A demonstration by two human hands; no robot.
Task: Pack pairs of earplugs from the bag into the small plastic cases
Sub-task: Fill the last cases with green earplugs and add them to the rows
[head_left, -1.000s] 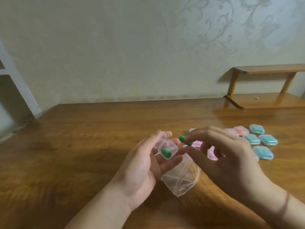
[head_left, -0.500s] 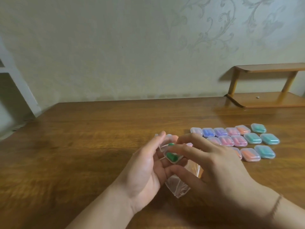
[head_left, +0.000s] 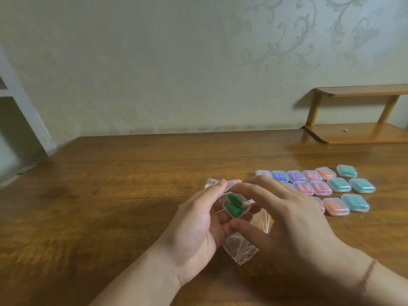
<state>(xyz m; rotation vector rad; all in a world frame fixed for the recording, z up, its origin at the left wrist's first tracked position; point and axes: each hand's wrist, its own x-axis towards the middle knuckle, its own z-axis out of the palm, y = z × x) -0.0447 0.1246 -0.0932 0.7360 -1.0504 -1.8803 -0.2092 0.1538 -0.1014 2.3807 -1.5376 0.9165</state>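
While left hand [head_left: 198,221] cradles open case [head_left: 236,206] | 2 green earplugs [head_left: 233,205] inside | right hand [head_left: 284,219] fingers pinch case rim

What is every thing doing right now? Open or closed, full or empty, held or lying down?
small clear case: open, two green earplugs inside, held.
left hand: grips the case.
right hand: fingers curled at the case.
plastic bag: under the hands, looks empty.
packed cases: closed, filled, lying in rows on the table.
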